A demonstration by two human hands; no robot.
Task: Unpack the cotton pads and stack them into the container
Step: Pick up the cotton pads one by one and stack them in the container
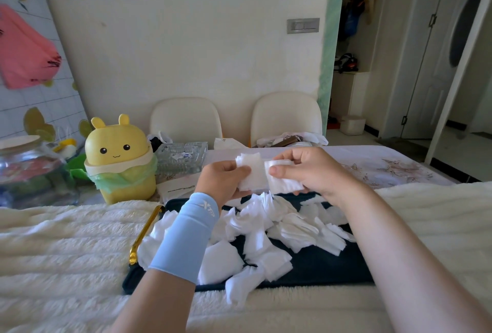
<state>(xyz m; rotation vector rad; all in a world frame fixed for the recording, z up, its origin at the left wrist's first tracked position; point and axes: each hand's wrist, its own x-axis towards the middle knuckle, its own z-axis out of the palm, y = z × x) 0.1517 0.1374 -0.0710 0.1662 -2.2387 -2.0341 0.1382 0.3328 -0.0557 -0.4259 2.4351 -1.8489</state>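
Base: Arm pose?
Op: Nearest me, both forearms reach forward over the dark tray. The left forearm wears a light blue sleeve. Loose cotton pads lie heaped on the tray, some hanging over its near edge.
Base: Grips?
Op: Both are raised above the tray's far end. My left hand: grip clamped on a small stack of pads, thumb across its face. My right hand: thumb and fingers pinch another pad, its edge touching that stack.
Base: Beyond?
Op: The desk, with a yellow bin and a glass jar at left.
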